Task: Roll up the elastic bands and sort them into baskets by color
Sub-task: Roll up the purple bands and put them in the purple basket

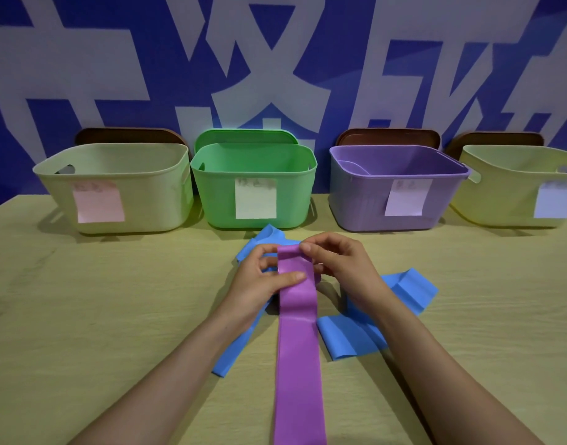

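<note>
The purple band (298, 364) runs off the bottom edge; the labels (255, 200) are unreadable.

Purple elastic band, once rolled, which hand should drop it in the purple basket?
Probably the right hand: it pinches the far end of the purple elastic band, and the purple plastic basket stands on its side.

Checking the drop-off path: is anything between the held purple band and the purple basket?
Nothing visible. The left hand and right hand pinch the purple band at its far end; only bare table lies between it and the open-topped purple basket. The blue band lies under and beside the hands, off that line.
</note>
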Available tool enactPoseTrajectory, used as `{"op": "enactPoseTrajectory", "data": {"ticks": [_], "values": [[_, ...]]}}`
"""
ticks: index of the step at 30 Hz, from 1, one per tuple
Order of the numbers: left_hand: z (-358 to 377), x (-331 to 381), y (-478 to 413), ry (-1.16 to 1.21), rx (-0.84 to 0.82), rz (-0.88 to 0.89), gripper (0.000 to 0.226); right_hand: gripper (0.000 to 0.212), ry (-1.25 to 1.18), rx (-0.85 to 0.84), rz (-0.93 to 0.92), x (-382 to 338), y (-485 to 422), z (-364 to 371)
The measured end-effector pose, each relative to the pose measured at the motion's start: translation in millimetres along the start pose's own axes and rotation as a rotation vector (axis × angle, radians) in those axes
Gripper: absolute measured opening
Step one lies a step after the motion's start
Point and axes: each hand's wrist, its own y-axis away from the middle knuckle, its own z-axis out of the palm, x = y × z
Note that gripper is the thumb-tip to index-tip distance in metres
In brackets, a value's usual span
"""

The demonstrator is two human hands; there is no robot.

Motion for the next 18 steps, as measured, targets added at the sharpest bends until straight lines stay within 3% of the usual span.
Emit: {"op": "enactPoseTrajectory", "data": {"ticks": [5,18], "values": [[0.6,3.2,2.9,0.038,-0.039,-0.026,0.045,0.010,-0.063,0.043,0.003,0.0,-0.5,-0.8],[-2.4,1.1,0.7,0.031,-0.026,0.014,0.039,0.019,-0.086,-0.002,0.053,1.3,0.6,1.2]]}}
